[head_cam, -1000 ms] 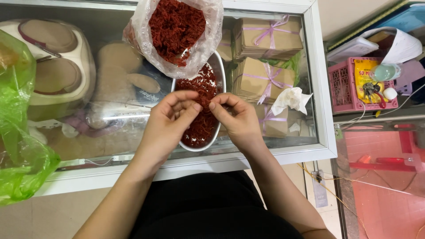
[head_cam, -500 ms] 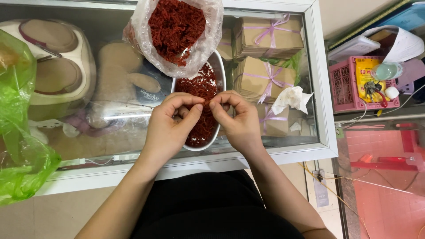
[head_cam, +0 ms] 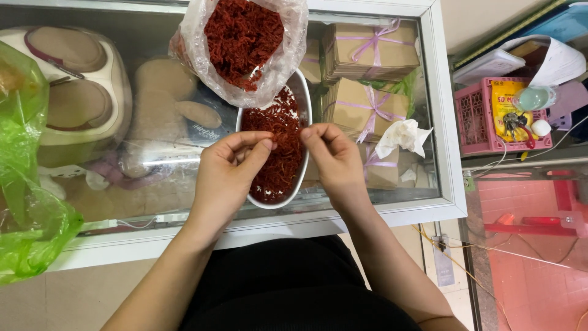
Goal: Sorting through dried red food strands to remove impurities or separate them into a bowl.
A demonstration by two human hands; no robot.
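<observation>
Both hands have drifted a little apart since half a second ago, when the fingertips were almost meeting over the bowl. From my head camera now: my left hand (head_cam: 229, 175) sits over the left rim of the oval white bowl (head_cam: 304, 101), thumb and forefinger pinched together at the tips, other fingers curled; whatever I'm pinching is too small to make out. My right hand (head_cam: 334, 159) mirrors it at the bowl's right side, fingertips pinched shut near the thumb, and again I cannot tell what, if anything, sits between them. Between the two hands lie the red shredded strands (head_cam: 278, 153), filling the bowl, which rests on the glass-topped bench (head_cam: 380, 214) right in front of me. Over the bowl's far end leans a clear plastic bag (head_cam: 288, 43) stuffed with more of the same red shreds, its mouth sagging over the bowl. Just right of my right hand lies a crumpled white tissue (head_cam: 404, 135) on the glass. Under the glass I see brown boxes tied with purple ribbon (head_cam: 367, 49) and a beige plush toy (head_cam: 162, 116). Far left, a green plastic bag (head_cam: 27, 184) bulges over the bench edge. Off to the right, apart from the bench, stands a pink basket (head_cam: 481, 119) with keys in it.
</observation>
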